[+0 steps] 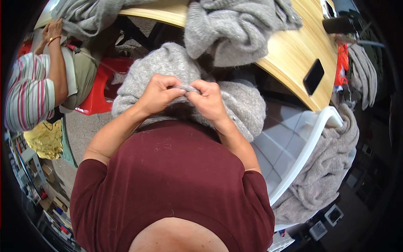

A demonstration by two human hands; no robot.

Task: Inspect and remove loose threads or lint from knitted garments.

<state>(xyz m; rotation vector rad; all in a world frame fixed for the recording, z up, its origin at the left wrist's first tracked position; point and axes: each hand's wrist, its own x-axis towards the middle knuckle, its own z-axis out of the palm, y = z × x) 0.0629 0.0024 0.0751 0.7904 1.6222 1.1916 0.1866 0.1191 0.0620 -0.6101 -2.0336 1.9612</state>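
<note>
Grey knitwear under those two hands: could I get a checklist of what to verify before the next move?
1. Left hand has a grip on the grey knitwear: ok, it pinches a narrow bit.
2. Right hand has a grip too: ok, pinching close beside the left.
3. Pinched bit free of flaws: cannot tell, too small and partly covered.
4. Held piece separate from the upper knitwear on the table: cannot tell, their edges meet in this view.
5. Phone away from both hands: ok, it lies on the table, to the right.
</note>
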